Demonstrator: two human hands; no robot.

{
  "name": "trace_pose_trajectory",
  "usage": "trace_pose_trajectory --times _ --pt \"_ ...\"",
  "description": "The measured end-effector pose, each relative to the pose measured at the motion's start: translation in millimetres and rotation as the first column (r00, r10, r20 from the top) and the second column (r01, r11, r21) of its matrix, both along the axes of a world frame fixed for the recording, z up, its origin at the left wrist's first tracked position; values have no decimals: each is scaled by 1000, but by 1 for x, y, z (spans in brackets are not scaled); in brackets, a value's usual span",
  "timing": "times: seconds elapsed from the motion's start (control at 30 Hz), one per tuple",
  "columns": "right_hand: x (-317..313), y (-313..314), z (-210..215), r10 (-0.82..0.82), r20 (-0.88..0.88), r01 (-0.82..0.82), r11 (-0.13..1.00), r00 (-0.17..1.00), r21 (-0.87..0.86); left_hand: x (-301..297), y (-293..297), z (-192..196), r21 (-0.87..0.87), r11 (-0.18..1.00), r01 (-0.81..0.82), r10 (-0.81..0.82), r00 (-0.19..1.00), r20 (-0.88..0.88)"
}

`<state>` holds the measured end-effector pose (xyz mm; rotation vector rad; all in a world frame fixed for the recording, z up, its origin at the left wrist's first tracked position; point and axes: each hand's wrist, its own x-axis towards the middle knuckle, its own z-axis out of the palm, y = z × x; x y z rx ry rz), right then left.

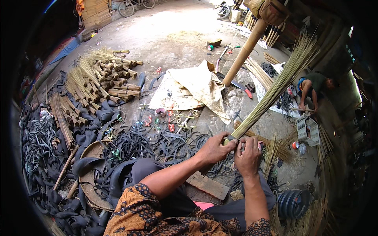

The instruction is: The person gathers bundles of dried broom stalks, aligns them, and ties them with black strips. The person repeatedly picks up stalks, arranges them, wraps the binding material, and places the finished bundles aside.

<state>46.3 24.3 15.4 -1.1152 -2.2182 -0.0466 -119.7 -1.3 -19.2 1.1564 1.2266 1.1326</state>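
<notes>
Both hands grip the near end of a long bundle of thin pale-green broom straws [271, 92], centre-right, w/ its tips fanning up toward the far right. Left hand [215, 148] has its fingers curled tight round the bundle's base; right hand [248, 155] sits just beside it, touching, fingers pressed together & wrapped on the same end. Black rubber strips [157, 143] lie heaped on the floor to the left & just beyond the hands. Finished short straw bundles w/ bound handles [104, 76] are piled far left. A crumpled beige sack [189, 88] lies mid-floor, w/ a thick wooden post [246, 51] rising behind it. Another person [315, 84] bends over at far right.
</notes>
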Motion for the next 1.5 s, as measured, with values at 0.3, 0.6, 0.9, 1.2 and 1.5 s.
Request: trace_pose_trajectory --times 0.3,0.6,0.9,1.2,1.5 --pt "4 -41 -40 -171 -792 -642 498 587 -583 13 1 8 336 941 -28 -57 969 241" --pt "4 -80 -59 -254 -775 -813 -98 579 -575 -3 5 40 -57 982 181 -85 692 717" --pt "64 -74 -102 141 -640 -654 103 755 -750 21 0 58 -3 998 -70 60 837 544" --pt "167 -89 -190 -536 -378 -309 218 755 -926 59 -30 -75 138 970 -202 195 979 59" --pt "179 -115 -251 -508 -295 -194 244 809 -950 76 -70 -249 -65 995 -80 57 953 -298"
